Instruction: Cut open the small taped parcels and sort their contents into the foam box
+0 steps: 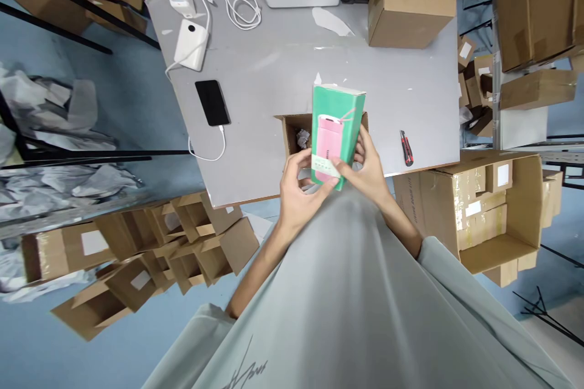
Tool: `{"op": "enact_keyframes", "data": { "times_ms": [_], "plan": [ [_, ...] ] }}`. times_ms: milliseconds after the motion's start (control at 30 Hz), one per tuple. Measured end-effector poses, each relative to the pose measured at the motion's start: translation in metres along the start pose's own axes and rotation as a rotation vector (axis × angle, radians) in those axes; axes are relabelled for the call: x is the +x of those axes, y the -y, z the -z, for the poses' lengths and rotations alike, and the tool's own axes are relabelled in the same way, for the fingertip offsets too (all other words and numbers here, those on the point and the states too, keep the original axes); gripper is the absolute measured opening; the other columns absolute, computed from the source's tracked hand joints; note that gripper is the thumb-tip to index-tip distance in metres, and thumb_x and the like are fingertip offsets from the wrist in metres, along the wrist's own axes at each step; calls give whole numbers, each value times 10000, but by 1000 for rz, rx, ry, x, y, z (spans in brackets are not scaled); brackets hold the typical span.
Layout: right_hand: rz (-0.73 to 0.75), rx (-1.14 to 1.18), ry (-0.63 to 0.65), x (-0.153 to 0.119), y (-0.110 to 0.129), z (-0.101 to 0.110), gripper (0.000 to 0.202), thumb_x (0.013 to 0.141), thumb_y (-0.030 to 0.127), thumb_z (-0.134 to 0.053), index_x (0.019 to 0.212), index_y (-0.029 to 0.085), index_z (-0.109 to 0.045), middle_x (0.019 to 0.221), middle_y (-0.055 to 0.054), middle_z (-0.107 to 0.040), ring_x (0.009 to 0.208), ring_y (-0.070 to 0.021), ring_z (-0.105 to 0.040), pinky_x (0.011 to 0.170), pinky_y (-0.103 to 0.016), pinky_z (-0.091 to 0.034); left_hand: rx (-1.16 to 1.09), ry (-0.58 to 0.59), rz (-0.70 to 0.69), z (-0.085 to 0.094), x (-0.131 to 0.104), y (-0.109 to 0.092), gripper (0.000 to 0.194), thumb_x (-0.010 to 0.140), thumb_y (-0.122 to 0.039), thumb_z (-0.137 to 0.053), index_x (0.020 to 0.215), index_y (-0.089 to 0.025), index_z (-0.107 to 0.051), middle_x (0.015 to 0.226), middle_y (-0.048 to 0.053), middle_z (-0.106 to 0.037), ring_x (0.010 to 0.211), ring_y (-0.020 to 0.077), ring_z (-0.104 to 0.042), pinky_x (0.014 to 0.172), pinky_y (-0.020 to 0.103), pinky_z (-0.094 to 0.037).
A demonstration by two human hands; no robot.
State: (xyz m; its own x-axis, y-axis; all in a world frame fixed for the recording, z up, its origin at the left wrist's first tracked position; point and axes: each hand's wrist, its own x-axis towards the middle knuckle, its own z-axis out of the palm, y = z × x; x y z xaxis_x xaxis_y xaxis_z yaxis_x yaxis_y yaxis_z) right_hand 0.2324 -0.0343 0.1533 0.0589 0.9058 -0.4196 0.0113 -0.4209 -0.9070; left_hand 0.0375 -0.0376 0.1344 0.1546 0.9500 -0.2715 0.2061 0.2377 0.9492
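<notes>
A green box (349,127) with a picture of a pink cup on its face is held upright between my two hands. My left hand (297,189) grips its lower left corner, and my right hand (365,169) wraps round the lower right side, its thumb on the front. Behind the green box, at the table's near edge, stands an open cardboard box (292,134) with crumpled paper inside; much of it is hidden by the green box and my hands.
On the grey table (269,79) lie a black phone (212,103), a white power bank (191,44), cables and a red-black utility knife (406,148). A closed carton (410,18) stands at the back right. Open cartons (493,213) flank the table.
</notes>
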Motion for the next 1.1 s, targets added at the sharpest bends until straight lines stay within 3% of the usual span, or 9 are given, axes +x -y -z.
{"op": "enact_keyframes", "data": {
  "times_ms": [100,233,367,700,1100],
  "plan": [
    [-1,91,-43,7,-8,9,902,857,758,-861,1590,309,-588,1541,-114,-720,1460,-352,-665,1185,-522,-625,-150,103,25,9,3,-1,599,928,-635,-893,1380,-285,-715,1442,129,-710,1326,318,-743,765,318,-702],
    [-32,183,-18,7,-20,16,801,849,783,-817,1452,281,-660,1430,-103,-775,1369,-346,-714,1154,-514,-634,-191,193,95,16,10,4,648,868,-614,-963,1370,-279,-727,1495,144,-704,1313,334,-758,722,313,-709],
    [-25,193,-22,4,-24,17,819,821,756,-858,1459,290,-644,1444,-100,-766,1359,-332,-714,1173,-510,-617,-227,240,132,16,11,8,659,868,-610,-966,1379,-274,-721,1490,142,-731,1302,331,-771,801,362,-740],
    [-7,120,-32,12,-26,23,847,831,754,-829,1515,309,-603,1463,-93,-745,1427,-354,-664,1180,-521,-606,-187,221,92,10,12,6,703,838,-602,-990,1408,-298,-711,1491,133,-708,1324,321,-746,830,375,-749],
    [-3,39,-102,16,-31,26,648,824,613,-776,1362,302,-592,1309,-73,-719,1290,-354,-675,1088,-551,-652,-159,161,48,-5,12,1,709,803,-629,-1000,1364,-291,-728,1468,119,-662,1259,294,-754,838,373,-751]
  ]
}}
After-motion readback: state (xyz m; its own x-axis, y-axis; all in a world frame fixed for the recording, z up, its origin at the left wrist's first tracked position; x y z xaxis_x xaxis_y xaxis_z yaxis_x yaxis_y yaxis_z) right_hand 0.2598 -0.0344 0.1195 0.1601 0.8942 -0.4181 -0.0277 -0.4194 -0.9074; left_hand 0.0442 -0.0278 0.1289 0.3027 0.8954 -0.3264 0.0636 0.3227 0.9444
